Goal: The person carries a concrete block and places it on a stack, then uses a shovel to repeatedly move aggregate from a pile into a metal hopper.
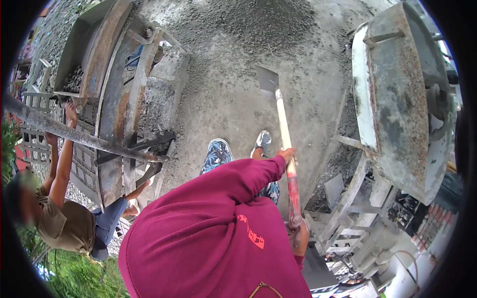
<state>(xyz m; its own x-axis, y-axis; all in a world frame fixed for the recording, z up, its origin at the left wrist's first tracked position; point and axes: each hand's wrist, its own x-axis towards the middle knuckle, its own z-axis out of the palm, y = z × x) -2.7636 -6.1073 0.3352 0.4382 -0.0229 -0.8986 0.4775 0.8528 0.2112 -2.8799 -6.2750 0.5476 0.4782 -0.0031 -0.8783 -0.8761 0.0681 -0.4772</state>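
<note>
A long shovel [282,115] slants forward from my body, its flat square blade [267,79] just over or on the gritty concrete floor; which one I cannot tell. The shaft is pale cream, turning red toward its near end. My left hand [287,155] is closed around the shaft near its middle, with my maroon-sleeved arm reaching across. At the shaft's near end, my right hand [299,236] is wrapped about the red grip, close by my right side. Beyond the blade lies a heap of grey gravel or sand [263,25].
On the left, another person [64,218] reaches toward a metal trough [107,44] holding stones, beside a rusty frame and a long grey pole [74,133]. To the right stands a large rusted metal tub [397,99] above wooden supports [353,193]. Concrete blocks [166,64] sit left of the floor.
</note>
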